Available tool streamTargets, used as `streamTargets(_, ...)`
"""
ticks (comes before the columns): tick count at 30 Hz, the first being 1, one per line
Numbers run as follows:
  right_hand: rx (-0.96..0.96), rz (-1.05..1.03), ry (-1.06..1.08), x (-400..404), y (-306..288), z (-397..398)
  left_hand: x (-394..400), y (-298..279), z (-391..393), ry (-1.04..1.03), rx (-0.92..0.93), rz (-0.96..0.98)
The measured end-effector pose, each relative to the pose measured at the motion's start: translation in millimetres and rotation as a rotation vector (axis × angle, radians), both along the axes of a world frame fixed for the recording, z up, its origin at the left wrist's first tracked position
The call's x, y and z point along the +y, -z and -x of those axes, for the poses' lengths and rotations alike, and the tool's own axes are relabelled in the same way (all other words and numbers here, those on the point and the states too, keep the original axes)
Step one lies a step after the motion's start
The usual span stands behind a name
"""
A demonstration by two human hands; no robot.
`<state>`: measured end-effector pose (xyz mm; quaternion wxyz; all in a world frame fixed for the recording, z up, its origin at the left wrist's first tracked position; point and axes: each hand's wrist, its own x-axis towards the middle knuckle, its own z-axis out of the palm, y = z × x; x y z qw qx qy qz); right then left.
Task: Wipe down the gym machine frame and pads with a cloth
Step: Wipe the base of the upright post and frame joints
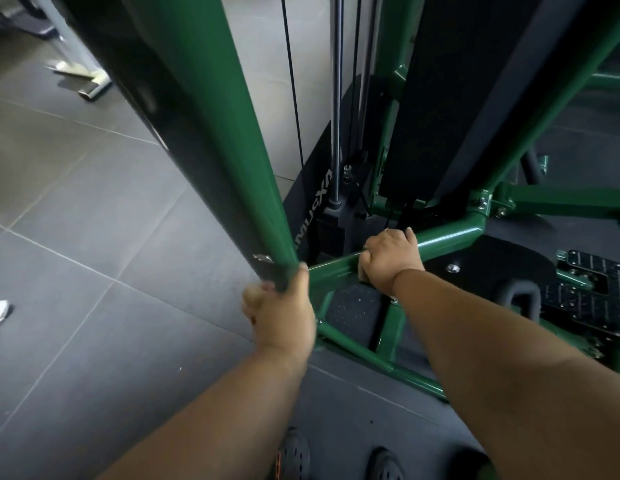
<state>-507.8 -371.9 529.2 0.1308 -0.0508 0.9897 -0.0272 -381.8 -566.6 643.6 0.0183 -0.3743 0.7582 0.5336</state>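
Green steel fills the view: the person stands close against the machine, bent toward the low part of its frame. The left hand [279,315] wraps its fingers and thumb round the foot of the thick green upright [232,140], apparently just to steady the body. The right hand [391,259] is curled over a low green crossbar [440,237] where it meets the base, and a pale sliver of cloth [363,271] peeks out under the palm, bunched between hand and tube; most of the cloth is hidden.

So the step in hand looks like wiping the lower frame tubes, with the dark back pad [450,98] rising behind, apparently not yet being worked on. The next move likely calls for sliding the cloth along the crossbar toward the bolted joint [483,206], keeping pressure on the tube and turning the wrist to reach its underside.
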Motion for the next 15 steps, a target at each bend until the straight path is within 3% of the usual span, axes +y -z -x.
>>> streamTargets(2, -0.013, -0.017, -0.061, -16.0, -2.3, -1.8, 15.0, 5.3, -11.3, 0.242, 0.039, 0.127)
streamTargets(5, -0.028, 0.057, -0.193, -24.0, 2.9, -4.1, 27.7, 19.5, 0.0, 0.787, 0.188, 0.68)
streamTargets(8, -0.009, 0.127, -0.2, 5.0, 7.9, 1.3, 33.5, 50.0, 22.0, 1.137, 0.021, 0.964)
streamTargets(11, 0.059, 0.078, -0.129, 52.7, 8.4, 10.8, 35.7, 73.2, 45.5, 1.29, -0.259, 1.228)
streamTargets(15, 0.108, -0.064, -0.022, 99.8, 8.2, 30.5, 39.4, 97.2, 71.0, 1.293, -0.435, 1.32)
